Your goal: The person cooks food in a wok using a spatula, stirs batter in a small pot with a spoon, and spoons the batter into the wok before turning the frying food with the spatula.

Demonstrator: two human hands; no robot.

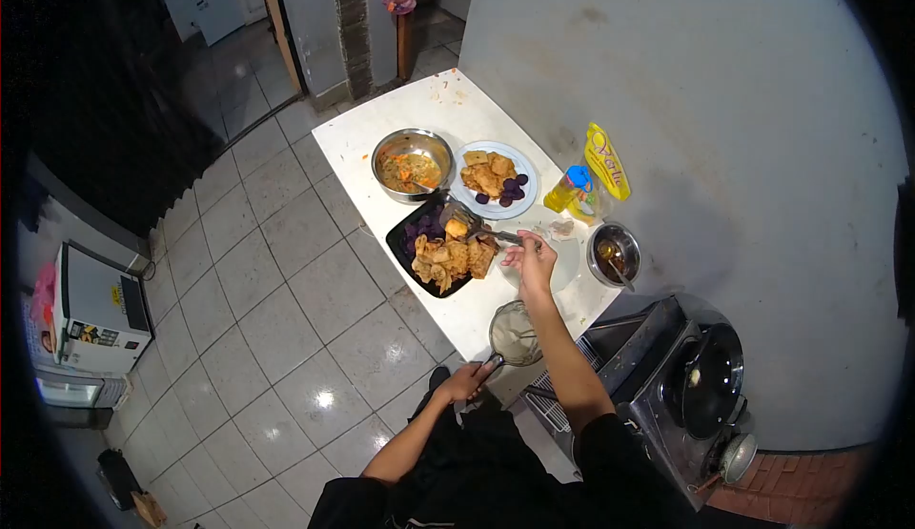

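My right hand (pixel 532 264) is closed around the handle of a slotted spatula (pixel 464 214). The spatula's head is over a black tray (pixel 396 240), right beside a golden fried piece (pixel 457 229). Fried food (pixel 446 262) and dark purple slices (pixel 416 231) fill the tray. Lower down, my left hand (pixel 462 383) grips the dark handle of a round strainer (pixel 516 333), held at the table's near edge. Past the tray, a light blue plate (pixel 529 193) carries fried pieces and purple slices.
On the white table (pixel 355 129) stand a steel bowl (pixel 374 169) with an orange-flecked mixture, an oil bottle (pixel 564 192) with a blue cap, a yellow packet (pixel 606 162) and a small steel bowl (pixel 637 254) with a spoon. A stove with a black wok (pixel 710 396) is at right.
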